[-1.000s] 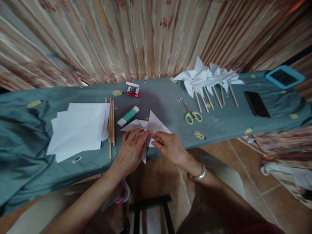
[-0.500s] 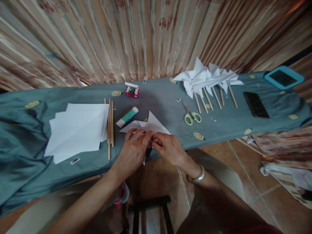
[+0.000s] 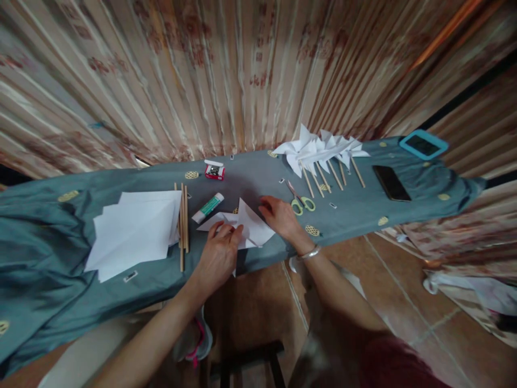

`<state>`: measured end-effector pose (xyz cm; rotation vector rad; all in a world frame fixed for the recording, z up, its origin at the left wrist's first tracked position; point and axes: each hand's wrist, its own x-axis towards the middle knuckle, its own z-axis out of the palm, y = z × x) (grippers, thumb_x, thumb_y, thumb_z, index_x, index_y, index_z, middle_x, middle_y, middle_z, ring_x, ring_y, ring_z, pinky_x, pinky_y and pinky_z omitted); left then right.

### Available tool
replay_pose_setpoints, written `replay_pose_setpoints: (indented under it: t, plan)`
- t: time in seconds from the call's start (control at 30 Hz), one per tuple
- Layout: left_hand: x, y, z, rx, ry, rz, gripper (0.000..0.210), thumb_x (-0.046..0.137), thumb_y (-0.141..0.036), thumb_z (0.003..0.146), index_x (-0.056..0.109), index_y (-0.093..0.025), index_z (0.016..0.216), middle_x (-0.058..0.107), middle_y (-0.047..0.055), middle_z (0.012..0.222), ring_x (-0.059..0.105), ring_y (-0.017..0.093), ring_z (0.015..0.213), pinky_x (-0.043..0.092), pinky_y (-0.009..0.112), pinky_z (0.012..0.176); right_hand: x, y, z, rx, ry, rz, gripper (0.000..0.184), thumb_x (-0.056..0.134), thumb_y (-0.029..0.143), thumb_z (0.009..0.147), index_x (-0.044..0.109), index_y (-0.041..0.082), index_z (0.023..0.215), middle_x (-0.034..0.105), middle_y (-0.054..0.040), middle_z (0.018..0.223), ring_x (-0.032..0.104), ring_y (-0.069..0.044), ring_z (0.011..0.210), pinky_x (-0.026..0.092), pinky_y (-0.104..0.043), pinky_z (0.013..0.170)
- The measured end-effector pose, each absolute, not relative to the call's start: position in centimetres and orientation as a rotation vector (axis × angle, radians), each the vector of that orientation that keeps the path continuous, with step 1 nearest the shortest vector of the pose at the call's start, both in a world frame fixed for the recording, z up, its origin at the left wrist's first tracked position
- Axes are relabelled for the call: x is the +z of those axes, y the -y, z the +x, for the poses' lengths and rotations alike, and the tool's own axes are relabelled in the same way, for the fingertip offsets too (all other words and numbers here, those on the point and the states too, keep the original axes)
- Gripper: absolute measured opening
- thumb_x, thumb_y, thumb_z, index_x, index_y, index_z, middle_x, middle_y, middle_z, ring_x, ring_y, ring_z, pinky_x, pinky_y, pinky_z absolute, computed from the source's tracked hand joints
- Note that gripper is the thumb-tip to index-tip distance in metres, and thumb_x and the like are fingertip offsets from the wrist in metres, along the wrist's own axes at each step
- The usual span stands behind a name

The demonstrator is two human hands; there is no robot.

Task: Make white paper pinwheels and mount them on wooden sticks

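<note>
A white paper pinwheel [image 3: 255,229] lies at the front edge of the cloth-covered table, one point hanging over the edge. My left hand [image 3: 220,249] is closed on its middle, fingers bunched on the folded paper. Just right of it, my right hand [image 3: 280,218] is raised off the paper, fingers loosely bent and apart, with nothing visible in them. Behind the pinwheel lies a glue stick [image 3: 208,208]. Farther back sits an open red box [image 3: 215,171] of small metallic pieces. Green-handled scissors [image 3: 301,202] rest beyond my right hand.
White paper sheets [image 3: 133,231] are stacked on the left, beside several wooden sticks [image 3: 184,226]. Several pinwheels on sticks [image 3: 319,151] lie at the back right. A black phone [image 3: 391,183] and a blue-framed device [image 3: 424,144] are farther right. A curtain [image 3: 202,81] hangs behind.
My right hand has come away from the pinwheel's middle and moved right and up. The left hand stays on the paper. The camera view has shifted.
</note>
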<state>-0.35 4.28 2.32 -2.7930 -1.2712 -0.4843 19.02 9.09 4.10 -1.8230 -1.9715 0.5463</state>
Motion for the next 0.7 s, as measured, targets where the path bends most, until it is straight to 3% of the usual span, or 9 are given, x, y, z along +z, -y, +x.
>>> replay_pose_setpoints:
  t: [0.2,0.4,0.7]
  plan:
    - [2.2,-4.1,-0.2,-0.486,1.293,-2.785,0.041,0.04,0.0,0.081,0.058,-0.006,0.117,0.072,0.015,0.092,0.063,0.026,0.096,0.044,0.048,0.098,3.4,-11.4,16.7,0.581,2.02,-1.713,0.033,0.058,0.016,0.087,0.061,0.012,0.12,0.07,-0.0131,0.114,0.065,-0.021,0.104,0.046,-0.03,0.089]
    - [2.2,-4.0,-0.4,-0.605,1.338,-2.785,0.044,0.039,-0.001,0.083,0.055,-0.01,0.123,0.07,0.017,0.108,0.057,0.028,0.115,0.039,0.053,0.101,3.1,-12.0,17.4,0.709,1.947,-1.701,0.031,0.061,0.015,0.082,0.066,0.014,0.112,0.075,-0.008,0.091,0.07,-0.021,0.083,0.05,-0.029,0.075]
    - [3.3,-5.2,-0.3,-0.819,1.554,-2.857,0.043,0.043,-0.003,0.082,0.055,-0.016,0.122,0.072,0.009,0.099,0.055,0.026,0.114,0.037,0.051,0.101,2.3,-11.0,19.0,0.976,1.731,-1.606,0.017,0.062,0.022,0.081,0.072,0.017,0.094,0.074,-0.0025,0.081,0.067,-0.015,0.073,0.047,-0.023,0.064]
